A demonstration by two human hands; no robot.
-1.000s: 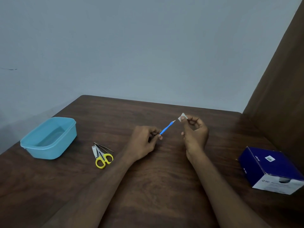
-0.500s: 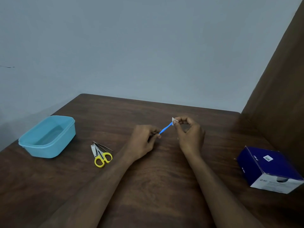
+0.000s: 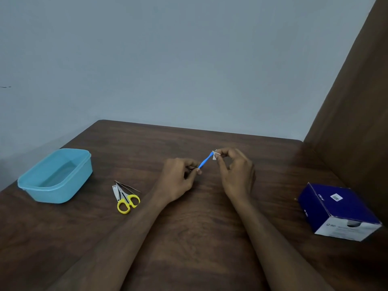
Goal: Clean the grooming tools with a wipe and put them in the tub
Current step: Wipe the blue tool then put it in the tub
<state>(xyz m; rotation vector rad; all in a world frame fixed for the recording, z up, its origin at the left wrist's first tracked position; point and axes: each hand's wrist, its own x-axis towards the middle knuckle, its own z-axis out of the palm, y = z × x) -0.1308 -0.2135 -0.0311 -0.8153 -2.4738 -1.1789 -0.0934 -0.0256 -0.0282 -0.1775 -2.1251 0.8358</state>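
Left hand (image 3: 178,179) pinched blue tool (image 3: 204,162) at base; right hand (image 3: 235,171) pinched wipe (image 3: 214,155) around tip. Risk: thin tool slipping from light pinch under wiping pull.

blue box (image 3: 338,208), small white label and print, none legible

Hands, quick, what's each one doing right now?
Left hand: fingers pinch the near end of the blue tool.
Right hand: fingers pinch the wipe at the tool's far tip.
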